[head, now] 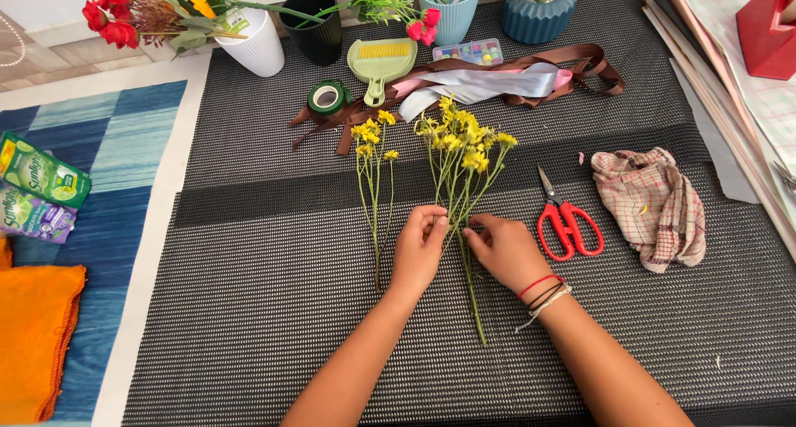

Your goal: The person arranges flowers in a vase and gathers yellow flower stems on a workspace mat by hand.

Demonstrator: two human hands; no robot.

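Note:
A bunch of yellow flowers [461,141] with long green stems lies on the dark woven mat [249,294]. My left hand [419,249] and my right hand [506,249] meet at the middle of its stems, fingers pinching them from both sides. The stem ends stick out below my right hand. A smaller sprig of yellow flowers [371,157] lies apart, just left of my left hand. Red-handled scissors [565,220] rest shut on the mat to the right of my right hand.
Behind the flowers lie brown, white and pink ribbons [489,80], a green tape roll [328,98], a green dustpan [381,60] and a bead box [470,51]. Vases and pots line the back edge. A checked cloth [651,207] sits right; paper sheets [746,104] far right.

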